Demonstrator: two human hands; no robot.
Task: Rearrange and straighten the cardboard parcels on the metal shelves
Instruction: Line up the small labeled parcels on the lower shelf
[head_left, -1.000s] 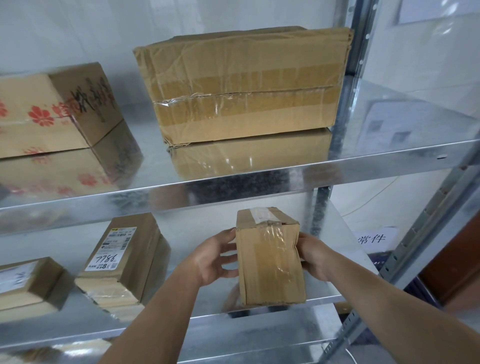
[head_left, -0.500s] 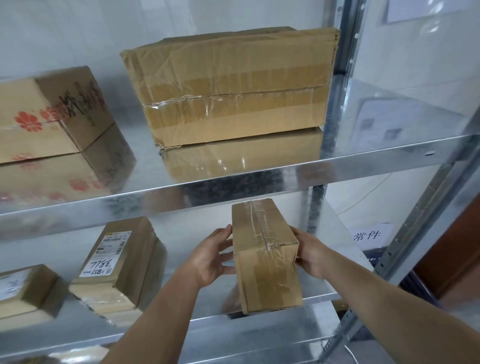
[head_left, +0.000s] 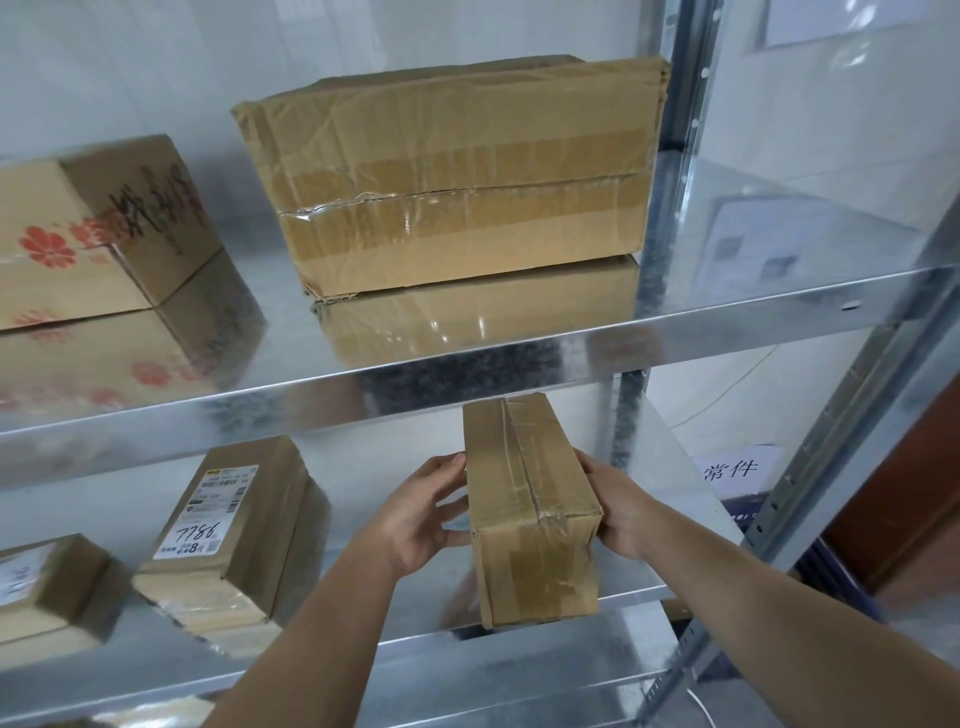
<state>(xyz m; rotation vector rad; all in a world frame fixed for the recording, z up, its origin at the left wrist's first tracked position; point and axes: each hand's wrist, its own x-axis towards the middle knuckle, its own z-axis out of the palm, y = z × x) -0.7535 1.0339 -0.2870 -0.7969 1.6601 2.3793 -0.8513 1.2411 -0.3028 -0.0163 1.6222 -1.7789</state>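
- Small brown cardboard parcel (head_left: 530, 509), oblong and sealed with clear tape along its top seam: lies at the right end of the lower metal shelf (head_left: 644, 592), long axis running front to back, near end at the shelf's front lip.
- Left hand (head_left: 421, 519): thumb at the parcel's upper left edge, bent fingertips against its left face.
- Right hand (head_left: 618, 512): clasps the parcel's right face near the front corner; its fingers are mostly hidden behind the box. The parcel is clamped between the two hands.
- Label-bearing brown parcel (head_left: 234, 525), its white label hand-marked "7786": lies askew on the same shelf, well to the left of the held parcel.
- Small brown box (head_left: 47, 587): at the far left edge, blurred.
- Upper metal shelf (head_left: 467, 374): carries a large creased brown carton (head_left: 457, 176) banded with tape at the right, beside the grey upright post (head_left: 675, 104), and a red-flower-printed carton (head_left: 98, 228) at the left, turned at an angle.
- White paper sign (head_left: 735, 470) with dark characters: behind the rack, at lower right.
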